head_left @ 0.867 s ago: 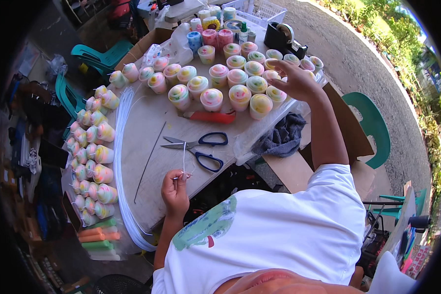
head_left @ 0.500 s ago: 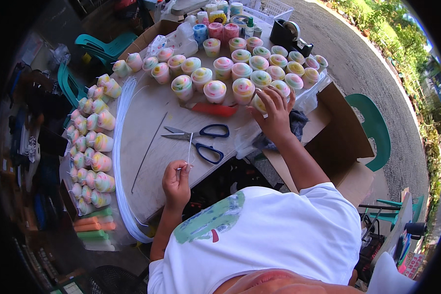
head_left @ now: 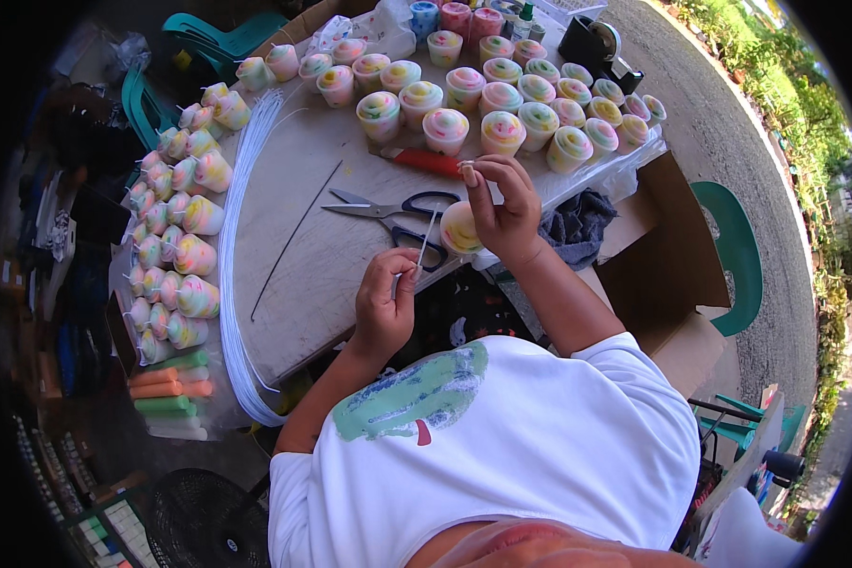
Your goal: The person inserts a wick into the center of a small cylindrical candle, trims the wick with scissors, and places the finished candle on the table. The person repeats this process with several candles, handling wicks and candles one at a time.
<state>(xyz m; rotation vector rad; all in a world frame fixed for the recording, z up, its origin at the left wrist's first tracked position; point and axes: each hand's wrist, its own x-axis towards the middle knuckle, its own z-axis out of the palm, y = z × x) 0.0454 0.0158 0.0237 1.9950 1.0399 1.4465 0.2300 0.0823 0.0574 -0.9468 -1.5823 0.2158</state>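
Note:
In my left hand [head_left: 385, 295], thumb and fingers pinch a thin white wick [head_left: 427, 239] that points up over the scissors' handles. My right hand [head_left: 506, 204] is closed, thumb and fingertips pressed together; what they pinch, if anything, is too small to make out. Right beside its thumb stands a pastel swirled cup candle [head_left: 459, 228] near the table's front edge, partly covered by the hand. Blue-handled scissors [head_left: 379, 210] lie with blades apart, pointing left. Behind my right hand, a red-handled tool [head_left: 424, 161] lies on the table.
Many cup candles [head_left: 502, 133] fill the table's far side; more lie stacked at the left [head_left: 199, 254]. A bundle of long white wicks [head_left: 232, 237] borders that stack. A thin dark rod [head_left: 293, 241], dark cloth [head_left: 579, 225], tape dispenser [head_left: 601, 49] and open cardboard box [head_left: 667, 256] surround the workspace.
My right hand has drawn back from the candle group, and one candle now stands nearer the front edge. My left hand has moved right and up with the wick. The view has shifted.

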